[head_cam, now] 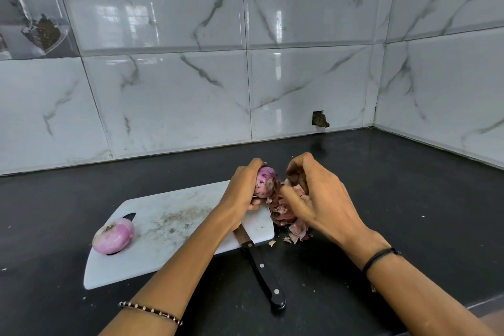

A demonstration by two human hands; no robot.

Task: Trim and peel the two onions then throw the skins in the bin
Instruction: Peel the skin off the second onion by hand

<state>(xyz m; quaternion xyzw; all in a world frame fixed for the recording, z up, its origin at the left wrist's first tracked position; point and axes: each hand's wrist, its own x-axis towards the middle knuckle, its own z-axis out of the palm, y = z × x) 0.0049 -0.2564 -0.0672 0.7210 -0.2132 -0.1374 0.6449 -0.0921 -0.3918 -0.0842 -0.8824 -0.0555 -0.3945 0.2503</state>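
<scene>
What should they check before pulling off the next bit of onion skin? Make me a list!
1. Left hand has a firm grip on the onion: ok.
2. Right hand pinches the loose skins: ok.
3. Knife lies flat, out of both hands: ok.
4. Knife blade away from the arms: not ok, it lies under the left forearm.
5. Second onion rests on the cutting board: ok.
6. Bin close by for the skins: cannot tell, none in view.

Knife, skins crowd the board corner; counter rightward seemingly free.
</scene>
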